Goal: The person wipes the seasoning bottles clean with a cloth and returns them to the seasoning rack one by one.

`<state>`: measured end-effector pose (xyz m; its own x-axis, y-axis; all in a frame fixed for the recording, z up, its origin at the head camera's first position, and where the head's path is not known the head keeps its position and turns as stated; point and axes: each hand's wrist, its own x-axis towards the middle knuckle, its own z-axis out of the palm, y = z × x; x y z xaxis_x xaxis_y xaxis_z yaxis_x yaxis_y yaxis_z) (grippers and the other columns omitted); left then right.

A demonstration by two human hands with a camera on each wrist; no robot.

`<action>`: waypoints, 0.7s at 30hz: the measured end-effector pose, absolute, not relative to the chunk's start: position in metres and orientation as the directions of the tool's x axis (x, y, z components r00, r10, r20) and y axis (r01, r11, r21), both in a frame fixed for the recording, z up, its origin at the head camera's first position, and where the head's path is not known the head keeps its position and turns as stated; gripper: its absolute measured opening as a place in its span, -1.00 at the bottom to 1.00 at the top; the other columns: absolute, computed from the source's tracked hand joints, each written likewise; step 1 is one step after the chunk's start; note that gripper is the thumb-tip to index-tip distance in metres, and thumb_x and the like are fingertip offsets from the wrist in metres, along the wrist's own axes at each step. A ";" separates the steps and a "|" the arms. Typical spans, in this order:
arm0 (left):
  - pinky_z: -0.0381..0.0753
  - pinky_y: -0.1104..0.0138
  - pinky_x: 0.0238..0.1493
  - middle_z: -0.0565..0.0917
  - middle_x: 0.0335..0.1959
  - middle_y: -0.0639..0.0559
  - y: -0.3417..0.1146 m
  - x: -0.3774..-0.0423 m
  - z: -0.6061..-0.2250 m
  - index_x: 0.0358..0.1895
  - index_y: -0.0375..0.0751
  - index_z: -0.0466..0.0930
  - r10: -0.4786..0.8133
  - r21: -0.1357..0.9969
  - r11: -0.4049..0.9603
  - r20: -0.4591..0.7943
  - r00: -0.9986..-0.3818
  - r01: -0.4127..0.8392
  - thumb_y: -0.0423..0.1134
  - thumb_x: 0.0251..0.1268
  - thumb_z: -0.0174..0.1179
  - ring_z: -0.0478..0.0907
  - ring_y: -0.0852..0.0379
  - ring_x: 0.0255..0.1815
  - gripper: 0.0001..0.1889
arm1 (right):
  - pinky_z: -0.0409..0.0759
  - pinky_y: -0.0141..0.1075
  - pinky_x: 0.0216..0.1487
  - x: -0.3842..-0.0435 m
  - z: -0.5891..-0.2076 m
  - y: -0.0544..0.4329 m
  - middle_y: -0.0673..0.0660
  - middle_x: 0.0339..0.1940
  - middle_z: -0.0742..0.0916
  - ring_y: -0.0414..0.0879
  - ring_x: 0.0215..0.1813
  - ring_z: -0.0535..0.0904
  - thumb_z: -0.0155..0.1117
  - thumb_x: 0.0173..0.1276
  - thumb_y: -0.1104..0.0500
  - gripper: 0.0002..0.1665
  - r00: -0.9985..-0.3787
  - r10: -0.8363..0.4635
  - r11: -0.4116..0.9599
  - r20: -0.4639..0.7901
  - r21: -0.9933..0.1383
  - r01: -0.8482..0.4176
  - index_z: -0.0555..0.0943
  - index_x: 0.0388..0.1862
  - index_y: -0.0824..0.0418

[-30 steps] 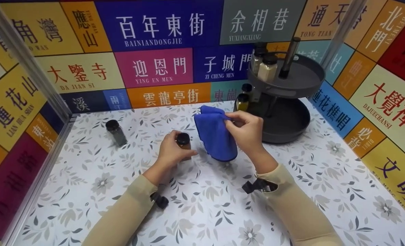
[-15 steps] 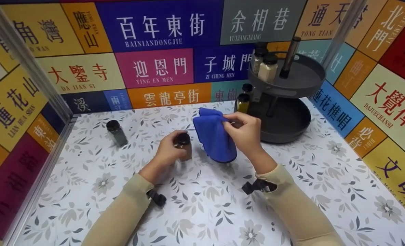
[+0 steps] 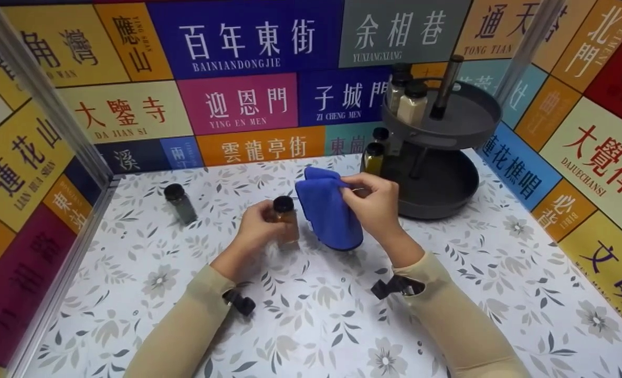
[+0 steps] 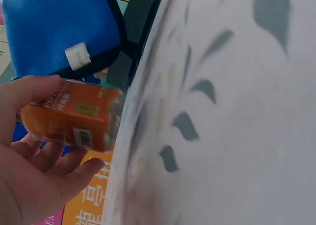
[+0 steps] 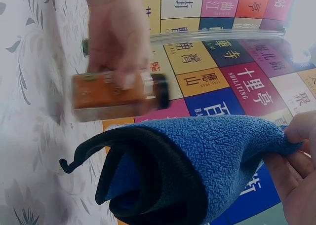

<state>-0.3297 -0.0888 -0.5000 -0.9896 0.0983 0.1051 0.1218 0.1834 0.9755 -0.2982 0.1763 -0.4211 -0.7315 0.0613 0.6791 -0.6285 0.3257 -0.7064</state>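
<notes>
My left hand [image 3: 255,227] grips a small spice jar [image 3: 287,226] with a black lid and orange-brown contents. In the left wrist view the jar [image 4: 74,114] shows an orange label with a barcode, the thumb along its near side and the fingers under it. My right hand [image 3: 376,202] pinches the top of a folded blue cloth [image 3: 329,212], which hangs down just right of the jar. In the right wrist view the cloth [image 5: 212,151] has a fuzzy surface and a dark edging, and its lower end is curled. A gap separates jar and cloth there.
A jar with dark grey-green contents [image 3: 180,203] stands at the left on the flowered tabletop [image 3: 311,325]. At the back right is a two-tier dark rack [image 3: 442,199], with several black-lidded jars [image 3: 411,105] on its left side. Printed panels [image 3: 237,105] wall the table in.
The left hand's thumb has come in against the jar, and the hand has shifted slightly, so more of the jar shows. The right hand and cloth have moved slightly left.
</notes>
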 end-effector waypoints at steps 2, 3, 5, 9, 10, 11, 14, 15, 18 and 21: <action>0.64 0.39 -0.09 0.73 -0.28 0.00 -0.088 -0.326 -0.491 -0.04 -0.31 0.74 0.099 0.983 0.125 0.124 -0.987 0.136 -0.47 0.02 0.50 0.64 0.14 -0.23 -0.64 | 0.74 -0.49 -0.24 -0.298 -0.422 0.175 0.21 -0.27 0.88 0.05 -0.27 0.84 0.50 0.23 0.44 -0.81 -0.731 0.066 0.332 0.679 -0.706 -0.626 0.88 -0.21 0.26; 0.66 0.39 -0.08 0.74 -0.27 0.00 -0.087 -0.323 -0.486 -0.03 -0.32 0.74 0.105 0.984 0.094 0.139 -0.985 0.149 -0.45 0.05 0.51 0.65 0.13 -0.22 -0.65 | 0.74 -0.48 -0.24 -0.298 -0.423 0.174 0.21 -0.27 0.88 0.03 -0.27 0.84 0.50 0.23 0.44 -0.80 -0.732 0.064 0.334 0.678 -0.706 -0.625 0.88 -0.21 0.25; 0.69 0.38 -0.07 0.74 -0.25 0.00 -0.085 -0.317 -0.475 0.02 -0.34 0.74 0.118 0.986 0.015 0.161 -0.980 0.163 -0.45 0.08 0.52 0.65 0.13 -0.21 -0.63 | 0.75 -0.46 -0.24 -0.298 -0.425 0.172 0.21 -0.26 0.88 0.00 -0.25 0.84 0.50 0.22 0.45 -0.80 -0.733 0.053 0.336 0.678 -0.704 -0.626 0.88 -0.21 0.26; 0.77 0.31 -0.04 0.79 -0.15 -0.02 -0.081 -0.302 -0.458 0.13 -0.36 0.73 0.186 0.976 -0.116 0.201 -0.962 0.182 -0.47 0.11 0.51 0.71 0.09 -0.14 -0.56 | 0.78 -0.39 -0.21 -0.297 -0.429 0.166 0.19 -0.25 0.88 -0.02 -0.22 0.85 0.48 0.24 0.46 -0.80 -0.736 0.002 0.331 0.677 -0.695 -0.639 0.88 -0.20 0.26; 0.78 0.30 -0.03 0.80 -0.14 -0.02 -0.079 -0.299 -0.455 0.14 -0.36 0.73 0.206 0.974 -0.126 0.212 -0.955 0.189 -0.46 0.12 0.51 0.72 0.09 -0.13 -0.55 | 0.79 -0.37 -0.20 -0.296 -0.430 0.164 0.19 -0.24 0.88 -0.01 -0.21 0.85 0.47 0.24 0.46 -0.80 -0.735 -0.013 0.329 0.678 -0.691 -0.644 0.87 -0.20 0.28; 0.78 0.28 -0.01 0.81 -0.11 -0.03 -0.078 -0.295 -0.452 0.16 -0.36 0.72 0.231 0.972 -0.135 0.221 -0.948 0.193 -0.45 0.13 0.50 0.74 0.08 -0.11 -0.54 | 0.80 -0.35 -0.19 -0.295 -0.431 0.162 0.18 -0.24 0.89 -0.01 -0.20 0.85 0.47 0.24 0.46 -0.80 -0.733 -0.026 0.332 0.679 -0.686 -0.647 0.87 -0.20 0.28; 0.76 0.30 0.01 0.82 -0.12 -0.03 -0.073 -0.287 -0.447 0.16 -0.35 0.73 0.285 0.970 -0.105 0.240 -0.928 0.218 -0.42 0.13 0.52 0.74 0.08 -0.12 -0.54 | 0.81 -0.28 -0.18 -0.292 -0.433 0.158 0.18 -0.23 0.89 -0.01 -0.18 0.86 0.46 0.25 0.46 -0.80 -0.724 -0.063 0.337 0.686 -0.669 -0.663 0.87 -0.19 0.28; 0.76 0.30 0.00 0.82 -0.12 -0.02 -0.071 -0.284 -0.446 0.15 -0.34 0.73 0.294 0.971 -0.085 0.239 -0.926 0.224 -0.40 0.12 0.53 0.75 0.09 -0.12 -0.53 | 0.82 -0.26 -0.17 -0.291 -0.433 0.157 0.18 -0.22 0.89 -0.01 -0.17 0.86 0.46 0.26 0.46 -0.80 -0.719 -0.077 0.336 0.690 -0.661 -0.671 0.87 -0.18 0.28; 0.75 0.32 0.00 0.82 -0.14 -0.03 -0.066 -0.279 -0.445 0.12 -0.31 0.75 0.297 0.973 -0.025 0.225 -0.928 0.228 -0.37 0.08 0.58 0.76 0.10 -0.13 -0.53 | 0.82 -0.26 -0.15 -0.286 -0.432 0.153 0.19 -0.21 0.89 0.00 -0.15 0.86 0.46 0.27 0.46 -0.80 -0.700 -0.115 0.333 0.705 -0.637 -0.695 0.86 -0.17 0.30; 0.75 0.33 -0.01 0.82 -0.16 -0.03 -0.064 -0.276 -0.445 0.10 -0.30 0.77 0.267 0.973 0.008 0.220 -0.938 0.231 -0.36 0.06 0.60 0.76 0.09 -0.15 -0.54 | 0.81 -0.29 -0.13 -0.282 -0.430 0.151 0.21 -0.20 0.89 0.01 -0.14 0.86 0.45 0.27 0.47 -0.80 -0.685 -0.144 0.312 0.714 -0.624 -0.717 0.85 -0.16 0.32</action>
<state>-0.2757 -0.0642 -0.4445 -0.9381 0.2671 0.2203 0.2309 0.0085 0.9729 -0.2822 0.1512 -0.4300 -0.6846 -0.1445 0.7144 -0.7168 0.3116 -0.6238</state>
